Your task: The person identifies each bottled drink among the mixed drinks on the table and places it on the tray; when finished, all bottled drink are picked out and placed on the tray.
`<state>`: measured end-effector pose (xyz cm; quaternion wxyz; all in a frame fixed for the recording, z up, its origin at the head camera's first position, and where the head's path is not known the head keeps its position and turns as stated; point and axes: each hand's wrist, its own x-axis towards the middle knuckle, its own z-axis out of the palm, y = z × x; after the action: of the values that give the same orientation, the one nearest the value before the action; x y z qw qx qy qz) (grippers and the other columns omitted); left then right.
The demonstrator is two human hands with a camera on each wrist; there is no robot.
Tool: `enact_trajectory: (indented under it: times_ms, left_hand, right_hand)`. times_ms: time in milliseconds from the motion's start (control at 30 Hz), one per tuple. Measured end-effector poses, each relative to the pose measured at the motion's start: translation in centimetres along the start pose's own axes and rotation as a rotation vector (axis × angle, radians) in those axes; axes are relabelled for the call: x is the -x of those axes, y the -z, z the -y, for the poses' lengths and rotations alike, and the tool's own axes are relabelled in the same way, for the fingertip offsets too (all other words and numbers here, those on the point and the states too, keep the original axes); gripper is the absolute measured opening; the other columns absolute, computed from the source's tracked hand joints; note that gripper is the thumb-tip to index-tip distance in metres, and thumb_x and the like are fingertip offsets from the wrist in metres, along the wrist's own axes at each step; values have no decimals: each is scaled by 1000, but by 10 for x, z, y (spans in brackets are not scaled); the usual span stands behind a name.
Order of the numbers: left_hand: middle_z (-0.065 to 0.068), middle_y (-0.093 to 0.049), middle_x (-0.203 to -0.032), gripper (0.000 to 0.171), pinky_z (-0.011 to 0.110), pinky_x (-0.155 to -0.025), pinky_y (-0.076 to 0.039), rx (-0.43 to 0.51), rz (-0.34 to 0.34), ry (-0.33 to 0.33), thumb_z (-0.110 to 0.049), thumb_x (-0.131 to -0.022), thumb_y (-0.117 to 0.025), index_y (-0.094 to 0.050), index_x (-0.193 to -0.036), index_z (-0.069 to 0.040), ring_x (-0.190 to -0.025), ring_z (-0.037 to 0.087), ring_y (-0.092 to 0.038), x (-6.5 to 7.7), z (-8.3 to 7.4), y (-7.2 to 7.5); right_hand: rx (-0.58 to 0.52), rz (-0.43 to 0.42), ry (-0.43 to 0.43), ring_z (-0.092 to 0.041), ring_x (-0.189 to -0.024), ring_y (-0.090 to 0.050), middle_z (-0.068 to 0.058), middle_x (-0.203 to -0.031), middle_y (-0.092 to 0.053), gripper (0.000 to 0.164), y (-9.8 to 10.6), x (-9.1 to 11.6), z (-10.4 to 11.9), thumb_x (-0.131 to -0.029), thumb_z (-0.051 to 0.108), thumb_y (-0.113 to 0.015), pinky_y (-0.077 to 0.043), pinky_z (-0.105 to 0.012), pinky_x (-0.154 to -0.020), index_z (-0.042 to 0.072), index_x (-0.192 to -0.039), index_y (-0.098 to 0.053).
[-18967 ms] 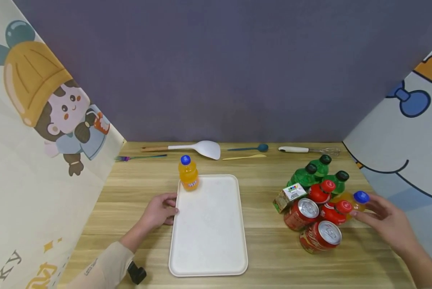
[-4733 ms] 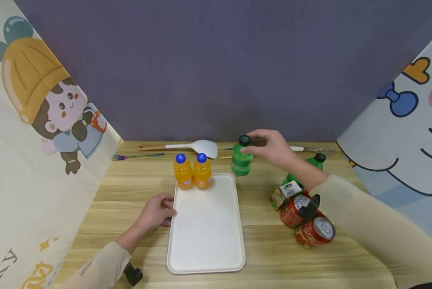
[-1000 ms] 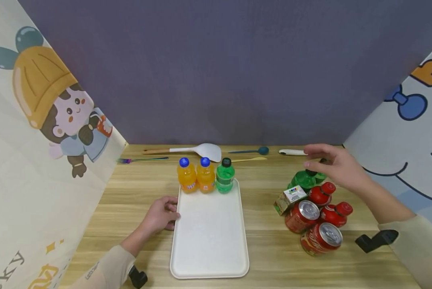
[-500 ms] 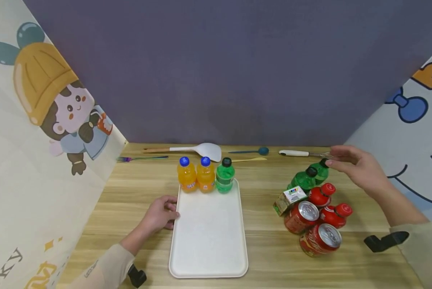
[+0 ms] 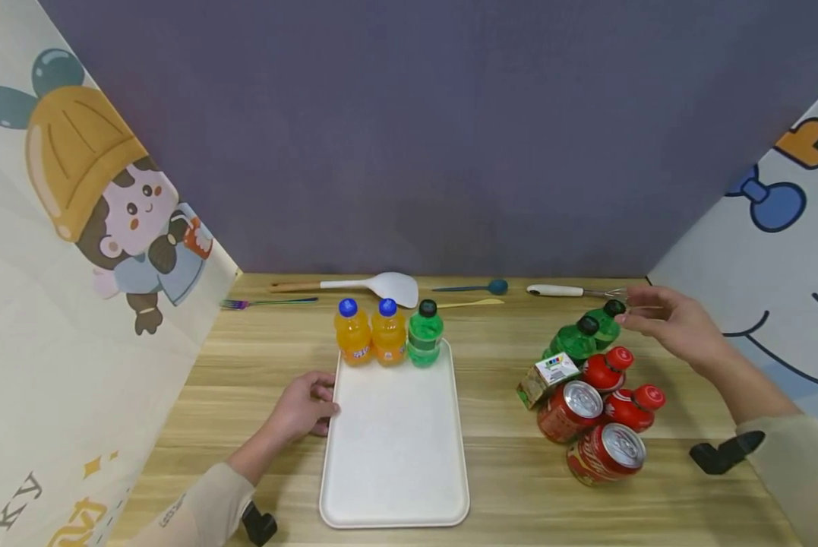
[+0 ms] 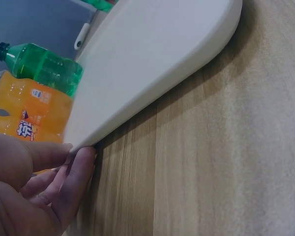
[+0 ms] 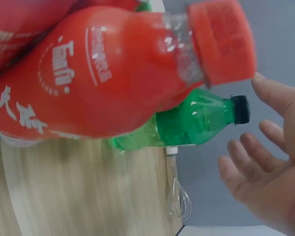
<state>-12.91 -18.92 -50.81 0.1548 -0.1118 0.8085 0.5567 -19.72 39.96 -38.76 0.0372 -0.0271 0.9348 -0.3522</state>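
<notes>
My left hand (image 5: 304, 404) pinches the left rim of the white tray (image 5: 395, 448); in the left wrist view, thumb and finger meet at the tray's edge. Two orange soda bottles (image 5: 352, 338) and a green soda bottle (image 5: 425, 339) stand in a row along the tray's far end. At the right, my right hand (image 5: 675, 323) is beside the black cap of the rear green bottle (image 5: 605, 325). In the right wrist view its fingers are spread apart, with the green bottle (image 7: 196, 120) just past them and a red-capped bottle (image 7: 108, 73) nearer the camera.
Around the right hand stand another green bottle (image 5: 576, 339), red bottles (image 5: 633, 409), red cans (image 5: 607, 454) and a small drink carton (image 5: 547, 380). Along the back lie a fork (image 5: 268, 302), a white spatula (image 5: 393, 289), a blue spoon (image 5: 496, 286), a yellow knife (image 5: 463, 303) and a whisk (image 5: 557, 290).
An orange bottle and a green bottle have gone from the right cluster to the tray. Lately my right hand has moved right, past the rear green bottle's cap. My left hand stays at the tray.
</notes>
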Motion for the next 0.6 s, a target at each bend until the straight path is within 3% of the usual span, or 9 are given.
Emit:
enact_trajectory:
  times_ms: [67, 167, 267, 433, 600]
  left_hand:
    - [17, -59, -105, 57, 42, -58, -66, -2, 1, 1, 12, -84, -72, -55, -138, 1, -71, 24, -65, 0, 0, 0]
    - [17, -59, -105, 57, 42, -58, -66, -2, 2, 3, 12, -84, -72, -56, -138, 1, -71, 24, -64, 0, 0, 0]
    - [17, -59, -105, 56, 41, -57, -66, -6, 4, 6, 12, -85, -72, -56, -138, 1, -71, 24, -64, -1, 1, 0]
    - [17, -59, -105, 56, 42, -57, -66, 9, 6, 14, 13, -85, -71, -56, -137, 1, -72, 24, -64, -1, 1, 0]
    - [17, -59, -104, 57, 42, -57, -66, 15, 5, 9, 13, -84, -71, -55, -138, 1, -72, 24, -64, -2, 2, 0]
  right_hand:
    - [2, 31, -7, -24, -120, -60, -30, -150, -45, 72, -1, -2, -3, -99, 41, -67, -54, -18, -77, 1, -152, -40]
    - [-4, 73, -9, -53, -130, -50, -33, -152, -41, 74, -2, -4, -5, -99, 42, -67, -60, -40, -86, 0, -153, -37]
    - [1, 110, -5, -57, -130, -48, -34, -152, -39, 77, -4, -6, -6, -99, 43, -67, -59, -56, -90, 1, -155, -34]
    - [26, 155, 13, -58, -127, -51, -35, -150, -41, 80, -4, -11, -8, -100, 41, -66, -61, -47, -86, -1, -157, -30]
    - [62, 174, 33, -60, -126, -50, -37, -147, -43, 80, -4, -16, -8, -100, 40, -65, -62, -56, -88, -5, -156, -29]
